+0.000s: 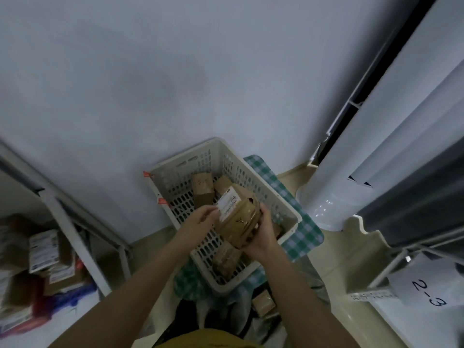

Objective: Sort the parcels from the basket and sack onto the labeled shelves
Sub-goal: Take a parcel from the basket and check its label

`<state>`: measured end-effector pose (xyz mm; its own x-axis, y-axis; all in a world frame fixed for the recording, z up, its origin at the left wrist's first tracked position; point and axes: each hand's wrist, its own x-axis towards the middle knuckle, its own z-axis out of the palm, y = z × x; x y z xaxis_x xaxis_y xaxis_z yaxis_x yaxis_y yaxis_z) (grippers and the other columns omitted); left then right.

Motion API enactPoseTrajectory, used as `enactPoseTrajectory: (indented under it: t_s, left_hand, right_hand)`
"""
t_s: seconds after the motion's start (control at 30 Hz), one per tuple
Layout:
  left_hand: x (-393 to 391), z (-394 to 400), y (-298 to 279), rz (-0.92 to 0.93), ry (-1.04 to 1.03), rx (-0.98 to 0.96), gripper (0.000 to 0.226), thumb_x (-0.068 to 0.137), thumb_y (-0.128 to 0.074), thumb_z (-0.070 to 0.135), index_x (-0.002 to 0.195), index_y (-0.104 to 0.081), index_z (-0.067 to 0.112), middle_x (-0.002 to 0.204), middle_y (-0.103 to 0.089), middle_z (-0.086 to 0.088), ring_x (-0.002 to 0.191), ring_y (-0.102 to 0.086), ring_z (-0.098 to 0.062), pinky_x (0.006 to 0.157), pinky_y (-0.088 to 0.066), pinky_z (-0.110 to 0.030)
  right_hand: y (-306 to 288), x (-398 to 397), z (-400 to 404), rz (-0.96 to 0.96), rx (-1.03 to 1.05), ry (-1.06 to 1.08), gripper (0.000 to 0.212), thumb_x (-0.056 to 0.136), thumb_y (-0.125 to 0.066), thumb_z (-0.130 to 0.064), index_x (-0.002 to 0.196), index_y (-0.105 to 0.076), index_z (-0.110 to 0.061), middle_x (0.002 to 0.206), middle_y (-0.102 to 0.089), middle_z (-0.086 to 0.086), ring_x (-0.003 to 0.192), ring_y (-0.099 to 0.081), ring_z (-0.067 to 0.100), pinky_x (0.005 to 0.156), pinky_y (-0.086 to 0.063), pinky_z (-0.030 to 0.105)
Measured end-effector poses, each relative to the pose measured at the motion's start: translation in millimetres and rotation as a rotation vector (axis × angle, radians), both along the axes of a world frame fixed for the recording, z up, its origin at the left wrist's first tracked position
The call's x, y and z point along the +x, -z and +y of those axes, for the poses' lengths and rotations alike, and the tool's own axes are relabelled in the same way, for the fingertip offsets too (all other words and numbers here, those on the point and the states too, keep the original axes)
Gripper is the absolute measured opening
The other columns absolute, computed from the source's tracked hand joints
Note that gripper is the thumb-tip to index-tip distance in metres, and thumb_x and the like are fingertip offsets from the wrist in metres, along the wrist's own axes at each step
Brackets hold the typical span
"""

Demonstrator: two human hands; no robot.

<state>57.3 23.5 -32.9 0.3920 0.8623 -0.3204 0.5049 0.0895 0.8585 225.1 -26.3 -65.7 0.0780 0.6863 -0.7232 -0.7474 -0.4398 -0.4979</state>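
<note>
A cream plastic basket stands on the floor against the wall, with several brown cardboard parcels inside. Above it I hold a brown taped parcel with a white label facing up. My left hand pinches its left edge by the label. My right hand grips its right end from below. A green checked sack lies under and beside the basket. Another small brown parcel lies near my feet among dark folds.
A white shelf rack at the left holds stacked boxes on its bottom level. At the right, another shelf carries a paper label reading 2-3. A white standing appliance occupies the corner behind the basket.
</note>
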Motion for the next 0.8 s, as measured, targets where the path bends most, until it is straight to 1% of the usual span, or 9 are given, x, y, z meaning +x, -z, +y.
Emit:
enactPoseTrajectory:
  t_s: [0.1, 0.2, 0.23, 0.33, 0.43, 0.5, 0.67, 0.77, 0.8]
  left_hand:
    - [-9.8, -11.7, -2.3, 0.046, -0.006, 0.023, 0.023, 0.102, -0.041, 0.030, 0.120, -0.056, 0.027, 0.111, -0.057, 0.010, 0.103, -0.055, -0.008, 0.080, -0.042, -0.020]
    - [-14.5, -21.7, -8.3, 0.063, -0.017, 0.042, 0.027, 0.103, -0.042, 0.027, 0.125, -0.056, 0.021, 0.114, -0.055, 0.006, 0.106, -0.053, -0.013, 0.083, -0.041, -0.023]
    - [-14.9, -24.2, -9.7, 0.063, -0.027, 0.037, 0.028, 0.102, -0.042, 0.026, 0.126, -0.055, 0.020, 0.116, -0.055, 0.005, 0.107, -0.052, -0.013, 0.084, -0.041, -0.023]
    - [-15.1, -32.1, -14.2, 0.088, -0.010, 0.067, 0.030, 0.102, -0.042, 0.025, 0.128, -0.055, 0.019, 0.120, -0.053, 0.005, 0.109, -0.048, -0.010, 0.089, -0.038, -0.022]
    - [-16.8, -44.1, -16.9, 0.097, 0.038, 0.105, 0.030, 0.102, -0.042, 0.022, 0.129, -0.055, 0.017, 0.119, -0.051, 0.007, 0.110, -0.047, -0.008, 0.092, -0.036, -0.021]
    - [-19.6, -55.8, -15.1, 0.102, 0.074, 0.123, 0.030, 0.102, -0.043, 0.023, 0.128, -0.055, 0.017, 0.121, -0.053, 0.005, 0.112, -0.049, -0.011, 0.094, -0.039, -0.024]
    - [-44.5, -103.6, -0.6, 0.045, 0.130, 0.044, 0.027, 0.101, -0.046, 0.022, 0.125, -0.058, 0.020, 0.125, -0.056, 0.003, 0.114, -0.053, -0.014, 0.096, -0.043, -0.029]
    - [-66.9, -145.1, 9.1, 0.036, 0.154, -0.005, 0.023, 0.100, -0.047, 0.023, 0.119, -0.060, 0.024, 0.121, -0.057, 0.006, 0.111, -0.053, -0.012, 0.096, -0.044, -0.031]
    - [-73.4, -159.2, 14.1, 0.038, 0.162, -0.024, 0.021, 0.100, -0.047, 0.023, 0.116, -0.061, 0.027, 0.120, -0.058, 0.007, 0.111, -0.054, -0.012, 0.097, -0.045, -0.031]
  right_hand:
    - [1.7, -0.1, -13.3, -0.017, 0.018, -0.004, 0.075, 0.088, -0.035, -0.075, 0.122, -0.069, -0.018, 0.125, -0.065, 0.017, 0.119, -0.058, 0.037, 0.101, -0.047, 0.051]
    - [-3.7, 0.0, -32.4, -0.029, 0.024, 0.015, 0.072, 0.088, -0.034, -0.074, 0.111, -0.072, -0.018, 0.117, -0.067, 0.016, 0.113, -0.058, 0.035, 0.090, -0.050, 0.046]
    - [-3.6, 1.8, -38.2, -0.029, 0.029, 0.016, 0.073, 0.088, -0.033, -0.075, 0.113, -0.071, -0.018, 0.118, -0.067, 0.015, 0.113, -0.058, 0.035, 0.089, -0.049, 0.046]
    - [-8.7, 3.5, -55.0, 0.001, 0.051, 0.054, 0.078, 0.086, -0.031, -0.078, 0.124, -0.064, -0.019, 0.128, -0.062, 0.017, 0.119, -0.055, 0.036, 0.097, -0.046, 0.050]
    - [-9.7, 2.6, -76.8, -0.002, 0.079, 0.102, 0.078, 0.086, -0.031, -0.077, 0.128, -0.062, -0.019, 0.128, -0.063, 0.016, 0.120, -0.055, 0.036, 0.099, -0.045, 0.051]
    - [-11.9, -1.2, -96.2, -0.033, 0.099, 0.150, 0.074, 0.087, -0.034, -0.075, 0.126, -0.064, -0.020, 0.125, -0.065, 0.015, 0.119, -0.056, 0.036, 0.096, -0.047, 0.050]
    - [-14.8, -29.1, -162.4, -0.020, 0.115, 0.264, 0.070, 0.088, -0.033, -0.074, 0.118, -0.069, -0.022, 0.123, -0.066, 0.012, 0.116, -0.057, 0.033, 0.090, -0.049, 0.047]
    - [-7.8, -54.0, -213.4, -0.001, 0.096, 0.303, 0.075, 0.088, -0.028, -0.076, 0.123, -0.066, -0.021, 0.131, -0.061, 0.016, 0.122, -0.054, 0.035, 0.099, -0.045, 0.048]
    - [-5.6, -62.3, -231.6, 0.011, 0.091, 0.308, 0.075, 0.088, -0.028, -0.076, 0.125, -0.065, -0.021, 0.133, -0.058, 0.017, 0.124, -0.052, 0.035, 0.099, -0.045, 0.048]
